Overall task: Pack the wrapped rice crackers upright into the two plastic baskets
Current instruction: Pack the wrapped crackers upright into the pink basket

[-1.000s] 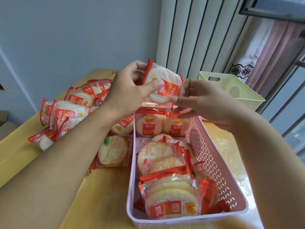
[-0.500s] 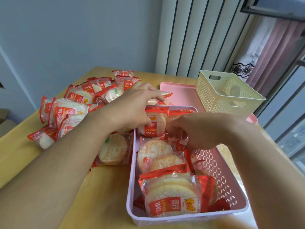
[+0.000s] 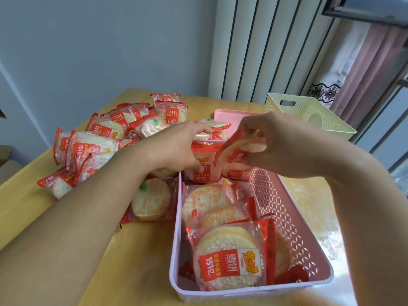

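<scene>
Over the far end of the pink basket (image 3: 293, 221) my right hand (image 3: 284, 149) pinches a wrapped cracker pack (image 3: 237, 155) by its crimped red edge, fingers (image 3: 249, 129) closed on the top of the wrapper, the pack tilted and leaning against an upright pack (image 3: 204, 164) beside it. My left hand (image 3: 176, 149) rests on that upright pack at the basket's far left corner, thumb on its face; whether those fingers are actually gripping it I cannot tell.

Each pack is a clear wrapper with red zigzag ends around round, pale, bumpy crackers dusted white. The nearest pack (image 3: 229, 259) in the basket stands on edge and faces me; its red label reads "151亿" in white, next to a white panel with "雪饼" and a yellow-orange logo, all turned sideways. The upright pack under my left hand shows "151亿" as well. Between these, more packs (image 3: 209, 204) lean back in a loose row.

Left of the basket a heap of loose packs (image 3: 103, 142) lies on the wooden surface (image 3: 26, 206), several showing the same label upside down. A cream basket (image 3: 309, 113) stands at the far right, beyond a pink lid (image 3: 227, 117).
</scene>
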